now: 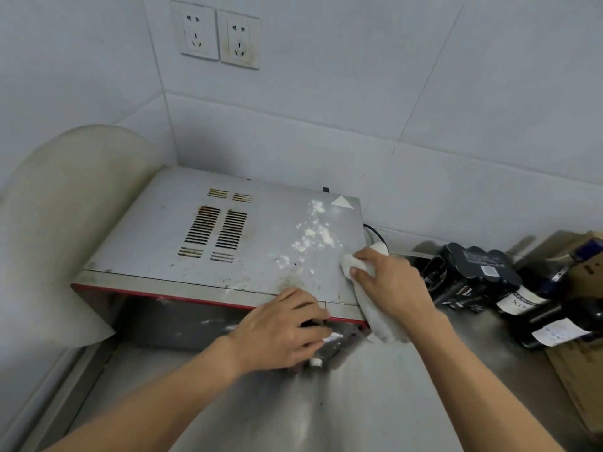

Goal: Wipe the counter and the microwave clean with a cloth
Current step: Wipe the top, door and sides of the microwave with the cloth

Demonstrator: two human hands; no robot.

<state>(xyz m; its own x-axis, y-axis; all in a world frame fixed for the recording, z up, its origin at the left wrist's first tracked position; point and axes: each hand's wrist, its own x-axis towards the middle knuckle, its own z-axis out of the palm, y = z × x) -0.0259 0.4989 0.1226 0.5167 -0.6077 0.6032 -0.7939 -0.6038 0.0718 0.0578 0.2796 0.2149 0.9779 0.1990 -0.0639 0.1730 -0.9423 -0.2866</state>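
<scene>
The steel counter [359, 402] lies nearest, in front of the microwave [261, 230], and both forearms reach over it. The left hand [280, 331] sits on the front right corner of the microwave, its fingers bent down over the top edge and holding it, just above a small white knob [316, 362]. A little further, at the right edge of the microwave top, the right hand [391, 282] grips a white cloth [375, 314] and presses it on the metal. The loose end of the cloth hangs down the right side of the microwave, close to the counter. Just left of this hand, white powder [313, 233] is scattered over the top toward the back right corner, with brown stains near the front edge. Dark vent slots [217, 230] are further left on the top. A black cable [375, 233] comes out behind the right rear corner. To the right of the microwave stand a black pack of cans [473, 272], dark bottles [538, 308] lying on their sides and a cardboard box [580, 370]. A pale curved sheet [65, 223] leans on the left side of the microwave. Two wall sockets [215, 34] are on the tiles above it.
</scene>
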